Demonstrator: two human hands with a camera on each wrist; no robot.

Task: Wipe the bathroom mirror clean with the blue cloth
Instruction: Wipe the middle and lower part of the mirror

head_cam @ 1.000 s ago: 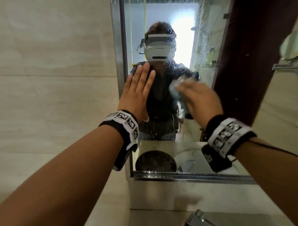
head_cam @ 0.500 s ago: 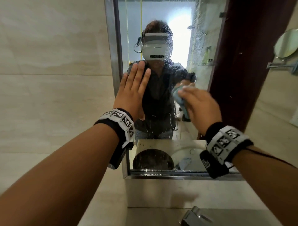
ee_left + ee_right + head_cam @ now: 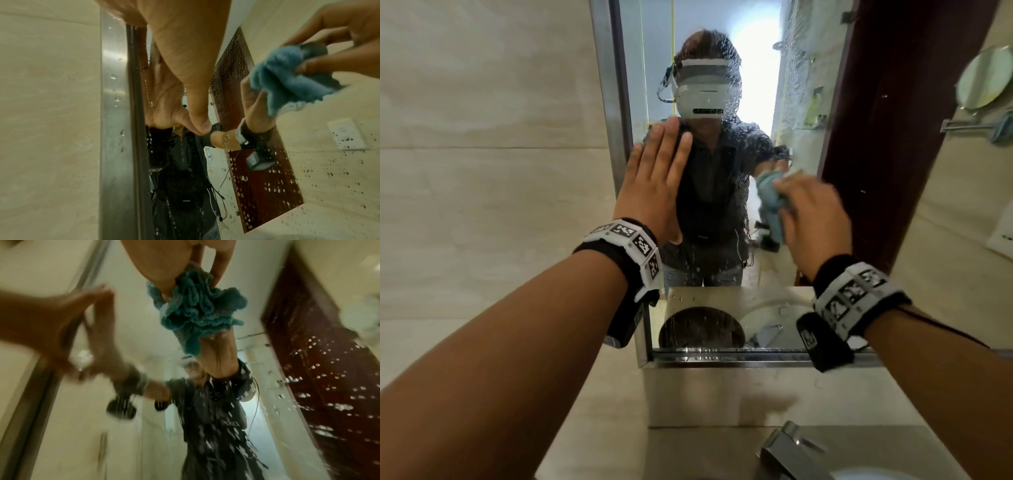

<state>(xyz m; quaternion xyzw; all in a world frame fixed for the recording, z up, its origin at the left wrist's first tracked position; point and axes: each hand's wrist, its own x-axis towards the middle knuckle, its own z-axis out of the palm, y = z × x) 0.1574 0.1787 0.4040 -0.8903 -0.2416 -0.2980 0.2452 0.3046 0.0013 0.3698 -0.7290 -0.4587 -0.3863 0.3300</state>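
The mirror (image 3: 876,144) hangs on the tiled wall in a steel frame (image 3: 608,102), its glass dotted with water drops (image 3: 308,175). My left hand (image 3: 654,178) lies flat against the glass near the left edge, fingers straight and pointing up. My right hand (image 3: 811,219) grips the bunched blue cloth (image 3: 770,202) and holds it against the glass near the middle. The cloth (image 3: 287,78) shows crumpled between thumb and fingers in the left wrist view, and it (image 3: 197,311) is blurred by motion in the right wrist view. My reflection fills the middle of the mirror.
Beige wall tiles (image 3: 482,171) lie left of the frame. A steel ledge (image 3: 722,390) runs under the mirror, with a tap (image 3: 791,452) and basin below. The mirror reflects a dark wooden door (image 3: 887,137), a round shaving mirror (image 3: 983,78) and a wall socket (image 3: 345,134).
My right hand has slid the cloth down and a little right across the glass. The left hand has stayed flat on the mirror.
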